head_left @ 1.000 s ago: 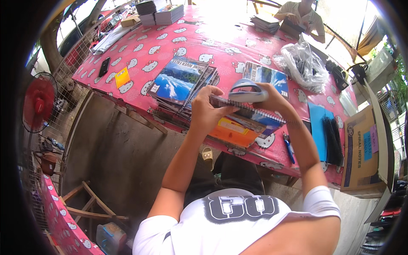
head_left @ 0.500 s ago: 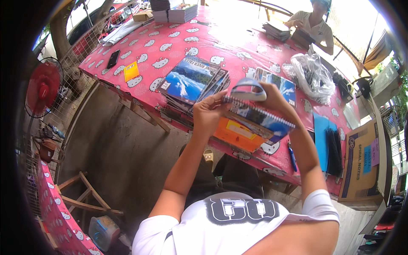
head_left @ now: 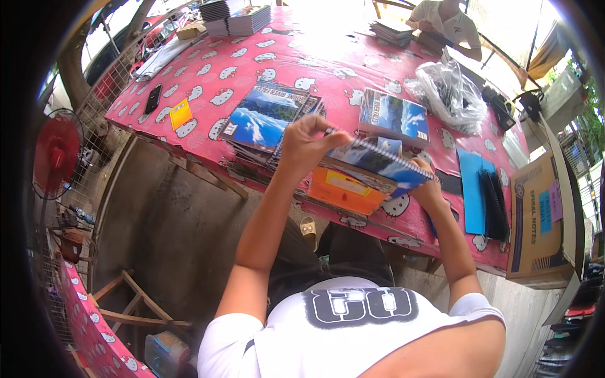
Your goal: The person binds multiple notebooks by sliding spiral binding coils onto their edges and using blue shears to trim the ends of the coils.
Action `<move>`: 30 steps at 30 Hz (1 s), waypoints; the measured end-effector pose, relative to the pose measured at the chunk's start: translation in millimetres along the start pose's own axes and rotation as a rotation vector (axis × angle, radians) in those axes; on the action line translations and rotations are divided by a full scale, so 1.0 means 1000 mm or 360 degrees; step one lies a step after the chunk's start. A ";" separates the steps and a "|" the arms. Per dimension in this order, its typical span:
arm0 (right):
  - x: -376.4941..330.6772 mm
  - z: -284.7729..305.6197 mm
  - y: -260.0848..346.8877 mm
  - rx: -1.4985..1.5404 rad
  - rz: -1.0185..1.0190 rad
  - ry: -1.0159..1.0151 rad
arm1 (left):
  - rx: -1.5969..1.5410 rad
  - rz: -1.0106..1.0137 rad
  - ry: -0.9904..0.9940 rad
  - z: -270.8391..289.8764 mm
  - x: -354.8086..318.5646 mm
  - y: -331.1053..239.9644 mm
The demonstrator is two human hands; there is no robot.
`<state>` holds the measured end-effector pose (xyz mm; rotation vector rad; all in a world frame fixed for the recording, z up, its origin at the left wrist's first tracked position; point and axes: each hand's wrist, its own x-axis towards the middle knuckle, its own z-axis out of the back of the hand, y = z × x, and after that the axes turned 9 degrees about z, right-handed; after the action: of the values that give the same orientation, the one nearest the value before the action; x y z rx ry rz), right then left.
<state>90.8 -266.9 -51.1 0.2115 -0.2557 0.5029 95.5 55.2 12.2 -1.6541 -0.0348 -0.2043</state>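
Note:
I hold a spiral-bound notebook [head_left: 372, 162] with a blue landscape cover above the front edge of a table [head_left: 208, 82] covered in a pink cartoon-cat cloth. My left hand [head_left: 307, 143] pinches its upper left corner at the coil. My right hand [head_left: 426, 189] grips its lower right end from below. Under the notebook lies an orange booklet [head_left: 343, 192]. To the left sits a stack of notebooks [head_left: 265, 116] with the same landscape cover, and another such stack [head_left: 394, 116] lies just beyond my hands.
A blue sheet [head_left: 469, 189] and black binding combs [head_left: 495, 205] lie at right beside a cardboard box [head_left: 535, 220]. A clear plastic bag [head_left: 450, 91], a phone [head_left: 153, 99], a yellow card [head_left: 181, 114] and far book stacks [head_left: 236, 17] occupy the table. Another person [head_left: 450, 22] sits opposite. A red fan [head_left: 57, 154] stands left.
The notebook has tilted and lowered to the right, its cover now facing up. My right hand slid from the top of it to its lower right end.

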 end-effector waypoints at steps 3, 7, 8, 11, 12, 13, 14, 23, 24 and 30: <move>-0.046 0.021 0.002 0.0037 -0.0124 -0.0243 | 0.0148 -0.1033 -0.0432 -0.032 -0.036 -0.093; -0.114 0.029 0.002 0.0046 -0.0423 0.0024 | 0.0565 -0.1378 -0.0205 -0.037 -0.074 -0.094; -0.122 0.024 0.004 -0.0041 -0.0349 -0.0073 | 0.0772 -0.1413 -0.0068 -0.034 -0.081 -0.095; -0.117 0.015 0.012 -0.0085 -0.0319 -0.0231 | 0.1079 -0.1102 0.0060 -0.048 -0.083 -0.038; -0.114 0.018 0.014 -0.0016 -0.0399 -0.0228 | 0.0882 -0.0861 -0.0096 -0.063 -0.085 -0.023; -0.112 0.024 0.018 0.0044 -0.0479 -0.0225 | 0.0681 -0.0619 -0.0249 -0.073 -0.087 -0.012; -0.107 0.034 0.028 0.0386 -0.0473 -0.0291 | 0.0665 -0.0735 -0.0230 -0.073 -0.084 -0.004; -0.058 0.090 0.130 0.0828 0.0201 -0.0441 | 0.0674 -0.0950 -0.0214 -0.073 -0.087 0.007; -0.057 0.089 0.130 0.0971 0.0162 -0.0379 | 0.0647 -0.0905 -0.0207 -0.073 -0.088 0.007; -0.057 0.066 0.103 0.3405 -0.0697 0.0699 | 0.0769 -0.1232 -0.0200 -0.067 -0.082 0.004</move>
<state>-21.1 -221.6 8.4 2.1463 0.8742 0.1717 8.1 -3.5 1.5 -1.0998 -0.7685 -0.6241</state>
